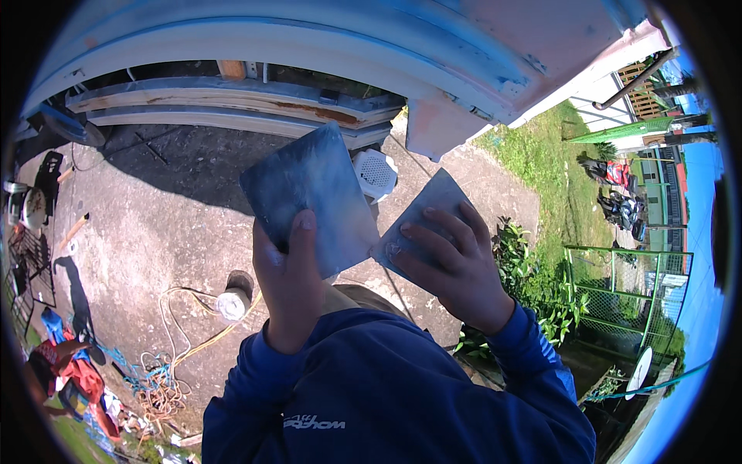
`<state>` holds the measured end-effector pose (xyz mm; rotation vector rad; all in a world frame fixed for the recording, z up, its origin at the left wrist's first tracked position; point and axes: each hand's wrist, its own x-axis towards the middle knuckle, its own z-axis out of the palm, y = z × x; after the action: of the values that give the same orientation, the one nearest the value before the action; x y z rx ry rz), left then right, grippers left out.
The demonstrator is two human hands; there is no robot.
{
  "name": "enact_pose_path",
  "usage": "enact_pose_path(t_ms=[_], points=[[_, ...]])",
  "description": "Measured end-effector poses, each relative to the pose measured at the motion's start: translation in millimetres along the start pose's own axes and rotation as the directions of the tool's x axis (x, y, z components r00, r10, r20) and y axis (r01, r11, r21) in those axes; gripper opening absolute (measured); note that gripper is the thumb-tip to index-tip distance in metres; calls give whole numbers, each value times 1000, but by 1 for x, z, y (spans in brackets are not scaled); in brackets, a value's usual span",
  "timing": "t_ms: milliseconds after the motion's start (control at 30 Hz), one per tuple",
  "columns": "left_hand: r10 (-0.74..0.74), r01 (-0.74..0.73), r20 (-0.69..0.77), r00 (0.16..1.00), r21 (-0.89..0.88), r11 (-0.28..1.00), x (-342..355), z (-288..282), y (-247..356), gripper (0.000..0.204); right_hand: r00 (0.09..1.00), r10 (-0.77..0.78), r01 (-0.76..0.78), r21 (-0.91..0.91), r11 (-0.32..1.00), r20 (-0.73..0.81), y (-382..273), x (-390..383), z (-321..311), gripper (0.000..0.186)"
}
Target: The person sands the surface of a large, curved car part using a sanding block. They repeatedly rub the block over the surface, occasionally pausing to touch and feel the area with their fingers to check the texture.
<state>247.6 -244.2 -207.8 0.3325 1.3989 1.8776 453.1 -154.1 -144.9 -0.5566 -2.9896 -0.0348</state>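
My left hand [290, 290] is closed on the lower left part of a flat, roughly square plate [313, 185]. The plate is blue-grey with a pale, cloudy smear, and my thumb lies across its face. A smaller flat grey plate [439, 192] is in my right hand [464, 267], whose fingers spread over its face and press on it. The plates' lower corners come close together in front of my chest; whether they touch I cannot tell. Above them stretches a large blue and white painted panel [433, 58], its paint patchy.
Long pale beams [224, 104] lie below the panel. A white perforated stool [376, 174] stands behind the plates. On the concrete [139, 240] are a white container [232, 304] and tangled ropes [166, 387]. Leafy plants [519, 267] grow at right. A person [46, 363] is at far left.
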Motion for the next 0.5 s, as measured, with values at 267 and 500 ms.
enact_pose_path(t_ms=[267, 500], points=[[75, -84, -80, 994, -119, 989, 11, -18, -9, 45, 838, 427, -410, 909, 79, 340, 0, -48, 43, 48], [-465, 477, 114, 878, -294, 828, 37, -72, -135, 46, 700, 459, 212, 455, -865, 547, 5, -57, 63, 58]])
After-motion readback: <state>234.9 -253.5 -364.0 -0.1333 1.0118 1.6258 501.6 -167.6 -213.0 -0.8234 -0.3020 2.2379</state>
